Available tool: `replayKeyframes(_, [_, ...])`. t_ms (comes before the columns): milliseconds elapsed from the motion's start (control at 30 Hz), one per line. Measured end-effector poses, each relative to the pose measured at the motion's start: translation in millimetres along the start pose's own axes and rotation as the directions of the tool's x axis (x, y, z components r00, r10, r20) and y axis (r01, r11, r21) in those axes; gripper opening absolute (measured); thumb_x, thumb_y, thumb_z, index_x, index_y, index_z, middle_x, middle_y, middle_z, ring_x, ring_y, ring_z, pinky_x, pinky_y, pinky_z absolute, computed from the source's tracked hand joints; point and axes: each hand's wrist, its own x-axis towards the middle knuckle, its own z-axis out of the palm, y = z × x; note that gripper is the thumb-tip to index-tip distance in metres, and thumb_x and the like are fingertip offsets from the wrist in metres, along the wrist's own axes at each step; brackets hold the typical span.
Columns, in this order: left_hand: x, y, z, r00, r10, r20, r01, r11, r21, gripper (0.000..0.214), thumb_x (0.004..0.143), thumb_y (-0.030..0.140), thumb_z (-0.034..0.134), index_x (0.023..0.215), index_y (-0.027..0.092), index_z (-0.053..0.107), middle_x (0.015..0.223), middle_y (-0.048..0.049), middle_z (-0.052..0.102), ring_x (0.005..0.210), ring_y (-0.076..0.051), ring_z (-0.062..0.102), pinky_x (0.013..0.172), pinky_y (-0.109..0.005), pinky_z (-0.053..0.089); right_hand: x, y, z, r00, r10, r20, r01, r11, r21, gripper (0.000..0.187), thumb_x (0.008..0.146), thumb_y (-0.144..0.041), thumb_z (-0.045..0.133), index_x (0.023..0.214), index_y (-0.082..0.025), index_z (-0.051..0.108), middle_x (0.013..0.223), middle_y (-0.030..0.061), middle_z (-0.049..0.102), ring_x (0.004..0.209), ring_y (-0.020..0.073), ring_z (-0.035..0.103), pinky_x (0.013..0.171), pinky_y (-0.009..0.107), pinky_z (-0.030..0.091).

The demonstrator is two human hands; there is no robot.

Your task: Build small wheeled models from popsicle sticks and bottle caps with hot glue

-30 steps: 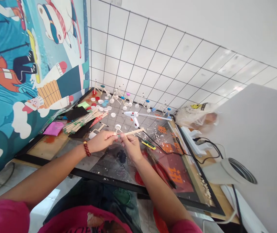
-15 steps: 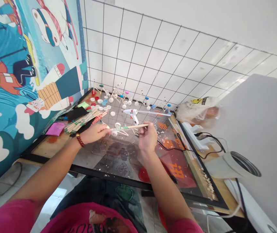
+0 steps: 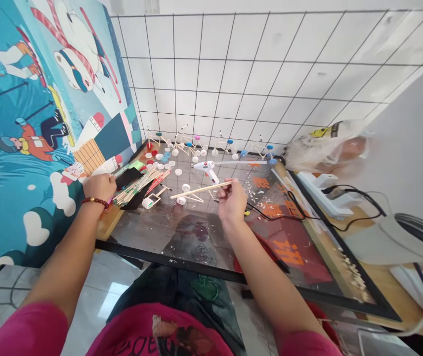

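My right hand (image 3: 232,202) pinches the right end of a pair of bare wooden chopsticks (image 3: 200,190), which slant leftward above the table. Beneath them lie white bottle caps (image 3: 181,200) joined to short sticks. My left hand (image 3: 100,191) is closed at the table's left edge, beside a pile of paper-wrapped chopsticks (image 3: 141,186); what its fingers hold, if anything, is hidden. Between the hands rests a small stick frame (image 3: 152,200) with a white cap. A white glue gun (image 3: 206,170) lies beyond the chopsticks, its nozzle pointing left.
Loose caps (image 3: 165,158) and several stick-and-cap figures (image 3: 230,143) line the table's back. At right are a black cable (image 3: 271,214), a white power strip (image 3: 324,193) and a plastic bag (image 3: 322,153). A wire grid (image 3: 233,74) stands behind; a printed panel (image 3: 48,123) borders the left.
My left hand has left the chopsticks and moved left to the table edge. The green-printed wrapper is off the chopsticks, which stay in my right hand. The view has shifted.
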Motion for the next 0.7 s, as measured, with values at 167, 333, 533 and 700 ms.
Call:
replayKeyframes(167, [-19,13,-0.7,0.948,0.161,-0.274,-0.195,0.976,-0.101,0.044,0.085,0.036,0.048,0.114,0.009,0.067,0.118,-0.0223,0.065,0.116,-0.036,0.056,0.097,-0.047,0.043,-11,11,4,0.996,0.034,0.082,-0.03,0.998,-0.055,0.041,0.073,-0.057,0.068,0.069,-0.017,0.058,0.053,-0.0079,0.044,0.042,0.0039,0.036,0.04,0.02,0.024])
replayKeyframes(333, [-44,58,-16.9,0.958,0.184,-0.22,-0.264,0.865,-0.426,0.035,0.084,0.041,0.053,0.1,0.017,0.073,0.096,-0.0088,0.075,0.089,-0.024,0.067,0.086,-0.034,0.05,-28,24,8,0.958,0.121,0.259,-0.071,0.978,-0.195,0.041,0.074,-0.057,0.068,0.068,-0.017,0.061,0.05,-0.0074,0.044,0.04,0.0048,0.035,0.041,0.021,0.024])
replayKeyframes(533, [-65,79,-11.7,0.846,0.532,-0.028,-0.482,0.743,-0.464,0.041,0.075,0.047,0.066,0.105,0.02,0.072,0.106,-0.0076,0.074,0.103,-0.026,0.065,0.092,-0.034,0.049,-34,28,8,0.913,0.213,0.349,-0.109,0.95,-0.293,0.039,0.075,-0.055,0.066,0.066,-0.017,0.061,0.051,-0.0066,0.045,0.04,0.0052,0.035,0.041,0.022,0.024])
replayKeyframes(700, [-60,64,1.1,0.756,0.653,0.044,-0.592,0.711,-0.38,0.065,0.064,0.055,0.075,0.117,0.019,0.065,0.124,-0.0113,0.066,0.121,-0.031,0.055,0.103,-0.04,0.042,-32,27,7,0.92,0.22,0.323,-0.124,0.948,-0.295,0.039,0.074,-0.056,0.066,0.066,-0.018,0.061,0.051,-0.006,0.046,0.041,0.006,0.036,0.041,0.022,0.025])
